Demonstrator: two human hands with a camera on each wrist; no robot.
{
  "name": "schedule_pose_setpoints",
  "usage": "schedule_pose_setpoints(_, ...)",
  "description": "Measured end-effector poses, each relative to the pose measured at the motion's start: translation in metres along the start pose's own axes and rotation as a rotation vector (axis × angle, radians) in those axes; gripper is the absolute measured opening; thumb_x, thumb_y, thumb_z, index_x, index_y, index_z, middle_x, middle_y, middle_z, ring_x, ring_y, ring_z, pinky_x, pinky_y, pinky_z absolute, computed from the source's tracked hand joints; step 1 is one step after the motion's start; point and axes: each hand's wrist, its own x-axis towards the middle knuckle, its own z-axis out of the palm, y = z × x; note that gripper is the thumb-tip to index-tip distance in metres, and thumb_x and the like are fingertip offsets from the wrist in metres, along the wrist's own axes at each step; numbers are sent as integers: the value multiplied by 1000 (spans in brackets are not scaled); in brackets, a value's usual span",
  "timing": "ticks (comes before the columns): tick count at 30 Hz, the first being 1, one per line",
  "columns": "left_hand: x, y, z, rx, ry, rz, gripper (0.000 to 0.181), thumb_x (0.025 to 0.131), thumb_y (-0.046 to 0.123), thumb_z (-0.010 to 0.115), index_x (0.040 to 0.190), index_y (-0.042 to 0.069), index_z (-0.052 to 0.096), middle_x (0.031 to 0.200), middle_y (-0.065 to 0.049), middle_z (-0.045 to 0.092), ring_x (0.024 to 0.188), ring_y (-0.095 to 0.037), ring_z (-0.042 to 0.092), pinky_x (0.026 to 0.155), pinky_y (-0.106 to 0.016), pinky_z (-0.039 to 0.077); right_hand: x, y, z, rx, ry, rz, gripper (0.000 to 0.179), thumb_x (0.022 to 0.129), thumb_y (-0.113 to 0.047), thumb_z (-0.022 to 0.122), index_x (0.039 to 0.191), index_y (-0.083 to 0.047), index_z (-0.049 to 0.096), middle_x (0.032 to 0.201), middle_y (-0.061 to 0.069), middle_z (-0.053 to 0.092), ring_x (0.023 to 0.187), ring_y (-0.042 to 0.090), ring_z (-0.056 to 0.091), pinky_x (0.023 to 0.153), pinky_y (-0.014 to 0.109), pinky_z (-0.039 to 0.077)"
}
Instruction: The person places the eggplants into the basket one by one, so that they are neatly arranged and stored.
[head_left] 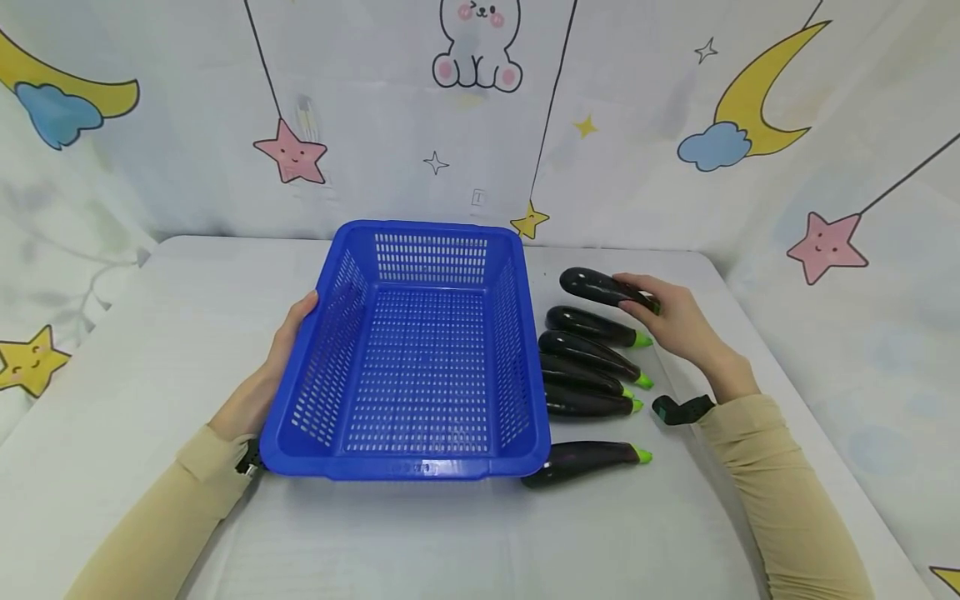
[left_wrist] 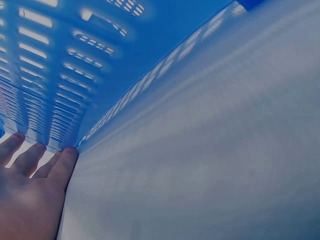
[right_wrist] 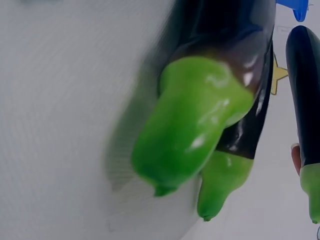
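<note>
The left hand [head_left: 262, 373] touches the blue basket [head_left: 405, 468] at nine o'clock, fingers [left_wrist: 61, 165] slightly spread; toward two o'clock, the right hand [head_left: 678, 323] pinches a dark eggplant [head_left: 592, 284].

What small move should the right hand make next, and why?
Probably carry the gripped eggplant left over the blue basket: the right hand holds it, the basket's inside is bare, and the left hand touches the basket's left side.

Eggplants [head_left: 588, 354] crowd right of the blue basket [head_left: 401, 467]; the near table [head_left: 390, 542] offers room.
</note>
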Motion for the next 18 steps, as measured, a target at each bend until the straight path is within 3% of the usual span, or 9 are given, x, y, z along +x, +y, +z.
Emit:
schedule_pose_setpoints(8,-4,1,2,-27,-5,-30,80,97,70,17,161,26,2,142,-10,38,114,-20,50,87,-38,48,4,-14,-3,9,18,-36,42,94,-5,69,135,-8,62,126,12,67,99,17,62,83,14,40)
schedule_pose_setpoints(18,-1,0,1,-36,-26,-33,82,96,71,17,161,24,1,139,-9,40,112,-19,50,86,-37,47,7,-37,-3,38,41,-132,46,90,2,71,134,-7,62,126,12,68,108,23,63,93,10,39)
